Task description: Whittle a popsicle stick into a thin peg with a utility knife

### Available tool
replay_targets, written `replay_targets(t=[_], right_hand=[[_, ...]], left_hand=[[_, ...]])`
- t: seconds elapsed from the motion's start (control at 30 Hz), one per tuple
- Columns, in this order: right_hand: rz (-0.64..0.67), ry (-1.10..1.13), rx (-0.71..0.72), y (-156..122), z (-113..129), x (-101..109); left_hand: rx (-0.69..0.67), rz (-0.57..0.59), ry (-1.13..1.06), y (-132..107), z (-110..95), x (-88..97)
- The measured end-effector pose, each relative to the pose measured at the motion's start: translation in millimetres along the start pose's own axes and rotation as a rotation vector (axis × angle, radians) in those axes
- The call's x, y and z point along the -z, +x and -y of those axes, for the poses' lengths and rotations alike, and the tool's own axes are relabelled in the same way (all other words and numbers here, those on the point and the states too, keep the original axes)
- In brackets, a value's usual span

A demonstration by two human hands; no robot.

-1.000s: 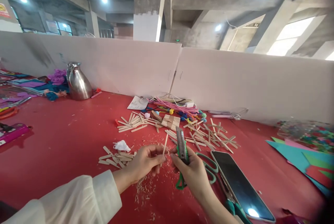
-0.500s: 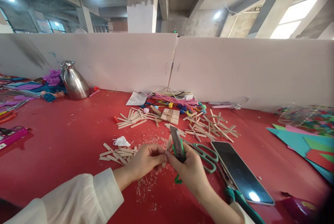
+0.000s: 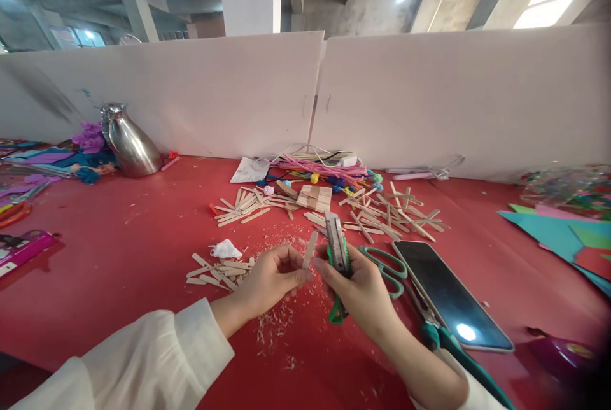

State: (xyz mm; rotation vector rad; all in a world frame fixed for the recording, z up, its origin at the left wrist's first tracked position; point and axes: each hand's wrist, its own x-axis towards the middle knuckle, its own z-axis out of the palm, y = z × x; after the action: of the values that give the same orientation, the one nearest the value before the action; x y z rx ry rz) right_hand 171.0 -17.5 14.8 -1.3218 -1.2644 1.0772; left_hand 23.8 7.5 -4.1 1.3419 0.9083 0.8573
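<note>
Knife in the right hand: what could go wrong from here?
1. The knife in the right hand sits beside the left hand pinching the stick; a slip could cut its fingers.
2. The thin stick, held at its lower end, may split.
3. The scissors and phone lie close by and could get knocked.

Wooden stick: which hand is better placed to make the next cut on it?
Right, probably: the right hand grips the utility knife beside the wooden stick, which the left hand pinches steady.
</note>
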Motion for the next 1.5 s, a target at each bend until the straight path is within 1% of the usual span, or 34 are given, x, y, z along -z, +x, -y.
replay_targets(t=[0.13, 0.27, 0.33, 0.4, 0.5, 0.63, 0.77, 0.8, 0.93, 1.0, 1.1, 1.2, 1.27, 1.3, 1.33, 1.43, 1.5], right_hand=[[0.032, -0.001, -0.012, 0.5, 1.6, 1.0], [0.054, -0.001, -0.011, 2.1, -0.5, 1.0], [0.077, -0.009, -0.007, 2.4, -2.1, 0.2], [0.101, -0.04, -0.007, 2.3, -3.3, -0.7], [0.11, -0.106, -0.004, 2.1, -4.3, -1.1], [0.138, -0.174, -0.006, 3.4, -4.1, 2.6], [0.223, -0.258, -0.022, 5.4, -4.6, 11.5], [0.243, -0.283, -0.031, 5.9, -5.2, 13.8], [0.265, -0.393, -0.03, 9.4, -8.4, 19.7], [0.258, -0.495, 0.015, 12.3, -8.3, 21.1], [0.191, -0.689, 0.087, 13.1, -3.6, 25.9], [0.136, -0.778, 0.157, 0.5, 2.6, 36.5], [0.149, -0.793, 0.284, -17.2, 2.4, 44.3], [0.144, -0.811, 0.351, -28.1, 0.2, 47.5], [0.158, -0.839, 0.379, -39.5, -3.3, 50.0], [0.108, -0.984, 0.417, -70.9, -17.6, 53.0], [0.07, -1.127, 0.469, -84.4, -25.5, 52.4]], left_hand=[[-0.015, 0.012, 0.06, -1.1, -0.1, -0.2], [-0.008, 0.057, -0.021, -1.8, -2.1, -0.6], [0.003, 0.025, -0.057, -1.5, -3.2, -0.8], [0.0, -0.034, -0.079, -1.0, -3.1, -1.1], [-0.025, -0.083, -0.054, -0.4, -1.3, -1.6], [-0.076, -0.111, 0.094, -1.0, -1.9, 0.4], [-0.175, -0.149, 0.224, -0.4, -9.8, 10.3], [-0.192, -0.138, 0.278, 0.5, -11.9, 13.7], [-0.178, -0.012, 0.555, 4.6, -16.1, 24.3], [-0.171, 0.049, 0.664, 5.2, -15.4, 24.8], [-0.18, 0.099, 0.841, 3.3, -12.1, 20.0], [-0.238, 0.089, 0.976, -0.8, -8.0, 12.4], [-0.266, 0.09, 1.014, -3.6, -5.8, 7.9], [-0.261, 0.095, 1.027, -4.7, -4.9, 6.0], [-0.249, 0.1, 1.039, -5.5, -4.2, 4.3], [-0.225, 0.115, 1.059, -6.1, -3.2, 1.0], [-0.232, 0.126, 1.051, -5.4, -3.4, 0.3]])
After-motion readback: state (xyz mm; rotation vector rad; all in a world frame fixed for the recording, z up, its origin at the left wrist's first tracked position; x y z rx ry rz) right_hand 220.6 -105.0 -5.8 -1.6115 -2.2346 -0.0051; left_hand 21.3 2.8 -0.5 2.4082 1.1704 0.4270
